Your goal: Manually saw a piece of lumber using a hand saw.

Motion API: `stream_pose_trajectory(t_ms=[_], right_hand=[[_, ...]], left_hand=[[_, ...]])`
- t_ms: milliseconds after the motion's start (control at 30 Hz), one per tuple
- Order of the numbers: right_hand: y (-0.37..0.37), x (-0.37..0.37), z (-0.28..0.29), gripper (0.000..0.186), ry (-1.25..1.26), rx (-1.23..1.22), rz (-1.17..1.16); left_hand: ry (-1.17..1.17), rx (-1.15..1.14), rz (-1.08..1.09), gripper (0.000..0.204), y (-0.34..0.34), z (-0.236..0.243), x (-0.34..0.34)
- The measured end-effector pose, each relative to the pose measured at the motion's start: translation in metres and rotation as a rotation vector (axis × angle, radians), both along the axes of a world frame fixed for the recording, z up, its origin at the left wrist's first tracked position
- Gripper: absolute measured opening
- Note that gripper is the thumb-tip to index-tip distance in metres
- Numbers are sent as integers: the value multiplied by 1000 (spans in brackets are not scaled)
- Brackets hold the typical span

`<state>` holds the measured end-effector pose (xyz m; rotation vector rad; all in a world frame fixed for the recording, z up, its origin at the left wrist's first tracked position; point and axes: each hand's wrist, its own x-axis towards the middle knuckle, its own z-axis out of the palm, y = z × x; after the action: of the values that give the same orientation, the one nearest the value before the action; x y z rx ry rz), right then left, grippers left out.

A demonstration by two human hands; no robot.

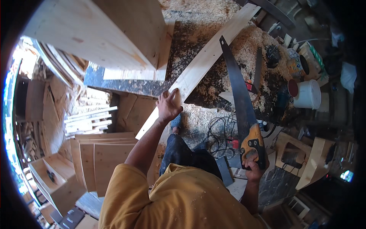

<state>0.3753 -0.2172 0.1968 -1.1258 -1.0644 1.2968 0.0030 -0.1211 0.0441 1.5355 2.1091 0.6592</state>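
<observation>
A long pale wooden plank (204, 61) lies slantwise across the workbench (145, 88), its near end jutting out past the bench edge. My left hand (169, 107) grips the plank close to that edge, with its fingers over the top face. Off to the right, my right hand (253, 168) is closed round the yellow and black handle of a handsaw (241, 93). The saw's dark blade points away from me, and its tip appears beside the plank's right edge. In this view I cannot tell whether blade and plank touch.
A large wooden box (103, 34) stands on the bench at far left. Sawdust and shavings (248, 45) cover the bench. A white bucket (308, 94) sits to the right. Black cable (219, 133) lies below. Wooden panels (110, 164) and a drawer-like box (57, 177) stand at near left.
</observation>
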Motion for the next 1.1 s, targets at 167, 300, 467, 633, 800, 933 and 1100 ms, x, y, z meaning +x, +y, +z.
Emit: stream_pose_trajectory(t_ms=[167, 300, 467, 633, 800, 933, 1100], right_hand=[[2, 2, 5, 29, 22, 33, 127], [-6, 9, 1, 27, 51, -9, 228], [-16, 21, 3, 29, -6, -82, 327], [-26, 19, 16, 35, -65, -175, 337], [-24, 9, 30, 39, -98, -186, 383], [-18, 18, 31, 43, -87, -200, 431], [-4, 45, 28, 56, -120, -205, 501]], left_hand=[[78, 71, 73, 83, -58, -28, 10], [141, -8, 169, 83, -96, -43, 25], [286, -92, 216, 91, -107, -30, 48], [-67, -28, 325, 84, -94, -51, 14], [-347, -483, 301, 61, -77, -61, -19], [-602, -401, 396, 65, -90, -79, -6], [-702, -578, 365, 69, -99, -78, 17]])
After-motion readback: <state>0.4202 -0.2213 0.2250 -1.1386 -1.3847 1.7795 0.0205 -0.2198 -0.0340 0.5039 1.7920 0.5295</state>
